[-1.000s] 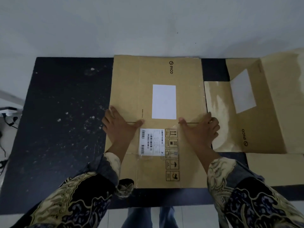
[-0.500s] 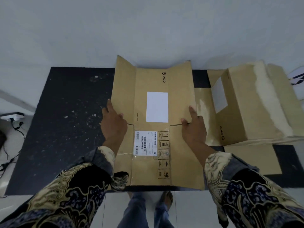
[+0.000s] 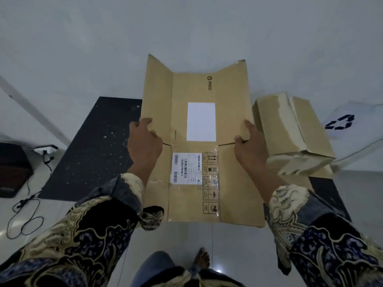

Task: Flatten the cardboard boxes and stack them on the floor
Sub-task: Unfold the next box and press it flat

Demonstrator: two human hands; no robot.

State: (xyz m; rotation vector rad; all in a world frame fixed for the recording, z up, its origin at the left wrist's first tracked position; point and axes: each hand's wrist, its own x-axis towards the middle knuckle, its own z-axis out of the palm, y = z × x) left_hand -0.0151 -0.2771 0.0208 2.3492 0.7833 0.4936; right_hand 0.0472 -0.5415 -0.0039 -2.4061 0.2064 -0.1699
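Observation:
A flattened brown cardboard box (image 3: 232,183) with a white label and a shipping sticker is lifted off the black table (image 3: 99,150), its side flaps bent up toward me. My left hand (image 3: 145,141) grips its left edge at the flap slit. My right hand (image 3: 251,148) grips the right edge at the matching slit. A second cardboard box (image 3: 290,131), still boxy and partly crushed, lies on the table just to the right of my right hand.
A white bag with a recycling symbol (image 3: 339,122) lies at the far right. A black case (image 3: 12,168), a power strip (image 3: 44,149) and a loose cable (image 3: 27,212) are on the white tiled floor at left. My bare foot (image 3: 203,258) stands below the box.
The box lay flat on the table under my pressing palms; both hands now grip its sides and have raised it toward me, flaps folding up. The view has pulled back from the table.

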